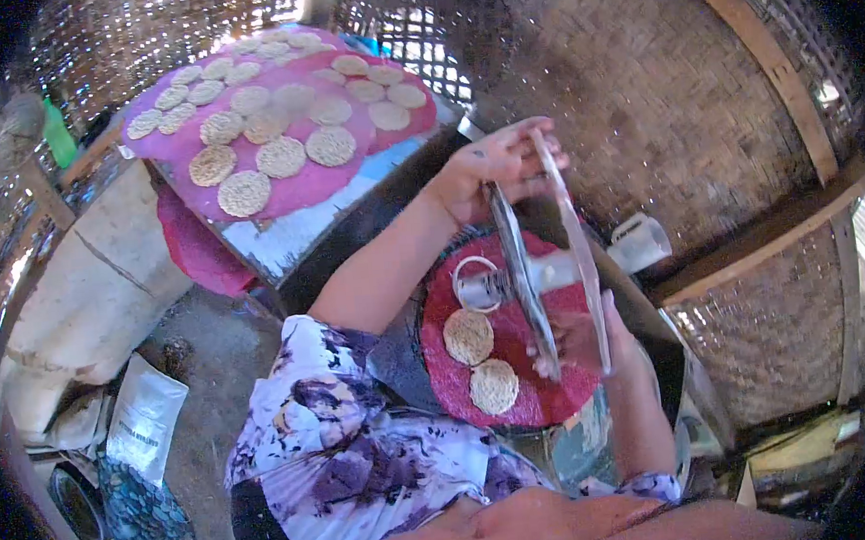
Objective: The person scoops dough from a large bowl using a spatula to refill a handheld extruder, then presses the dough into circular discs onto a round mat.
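Observation:
Two thin flat plates, one dark [521, 269] and one pale [576, 235], are held on edge, side by side with a gap between them. My left hand [496, 170] holds their upper ends, fingers bent toward the pale one. Around their lower ends is my right hand [602, 333], partly blurred, its fingers reaching toward the dark plate. Below them lies a round red sheet [552, 399] with two round beige pieces, one [469, 338] above the other [494, 386]. Near these are a pale ring [460, 278] and a clear cylinder, partly hidden by the dark plate.
At the upper left, a table [289, 230] bears pink sheets [297, 191] with several round beige pieces. A clear plastic cup [641, 242] is right of the plates. A white packet [147, 418] lies at the lower left. Woven walls [630, 86] stand behind.

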Tool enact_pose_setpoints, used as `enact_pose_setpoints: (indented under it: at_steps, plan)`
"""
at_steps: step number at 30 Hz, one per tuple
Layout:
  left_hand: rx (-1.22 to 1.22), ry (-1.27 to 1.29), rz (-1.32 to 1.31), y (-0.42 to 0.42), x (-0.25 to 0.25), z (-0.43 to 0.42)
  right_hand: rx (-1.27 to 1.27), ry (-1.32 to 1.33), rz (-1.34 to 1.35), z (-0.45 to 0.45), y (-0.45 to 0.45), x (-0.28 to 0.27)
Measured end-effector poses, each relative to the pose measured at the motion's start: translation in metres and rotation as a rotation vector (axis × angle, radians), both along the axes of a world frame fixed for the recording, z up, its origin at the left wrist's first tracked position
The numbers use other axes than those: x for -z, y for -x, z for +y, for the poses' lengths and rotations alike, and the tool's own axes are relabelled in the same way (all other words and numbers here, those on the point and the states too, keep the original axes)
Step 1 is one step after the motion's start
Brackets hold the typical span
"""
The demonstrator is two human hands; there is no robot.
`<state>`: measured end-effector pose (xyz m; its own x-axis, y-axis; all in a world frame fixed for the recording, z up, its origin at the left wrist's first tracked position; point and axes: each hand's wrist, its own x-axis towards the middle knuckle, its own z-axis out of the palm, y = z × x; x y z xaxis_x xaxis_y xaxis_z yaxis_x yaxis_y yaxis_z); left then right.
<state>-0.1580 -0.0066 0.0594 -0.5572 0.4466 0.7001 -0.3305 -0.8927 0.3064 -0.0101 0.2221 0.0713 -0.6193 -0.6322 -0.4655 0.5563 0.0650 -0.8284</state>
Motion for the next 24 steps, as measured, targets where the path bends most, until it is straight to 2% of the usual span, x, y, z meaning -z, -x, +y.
enact_pose_setpoints:
  at_steps: [2, 5, 7, 9, 12, 16, 21, 24]
  plan:
    - [-0.082, 0.032, -0.16, 0.012, 0.02, 0.011, 0.077, -0.068, -0.058, 0.008, 0.011, 0.005]
    - [0.024, 0.044, -0.446, 0.033, 0.05, 0.023, 0.11, -0.115, -0.086, 0.022, 0.022, 0.02]
    - [0.05, 0.042, -0.507, 0.032, 0.054, 0.026, 0.088, -0.082, -0.14, 0.033, 0.03, 0.029]
    - [0.027, 0.028, -0.606, 0.027, 0.057, 0.031, 0.102, -0.158, -0.152, 0.043, 0.037, 0.037]
    - [-0.03, -0.007, -0.591, 0.027, 0.073, 0.036, 0.127, -0.301, -0.097, 0.044, 0.037, 0.036]
    - [0.049, -0.095, -0.495, 0.031, 0.09, 0.033, 0.081, -0.445, -0.022, 0.034, 0.032, 0.027]
    - [-0.11, 0.036, -0.588, 0.029, 0.077, 0.019, 0.134, -0.371, 0.038, 0.014, 0.033, 0.033]
    - [-0.109, 0.041, -0.574, 0.034, 0.069, 0.009, 0.146, -0.33, 0.105, 0.005, 0.041, 0.04]
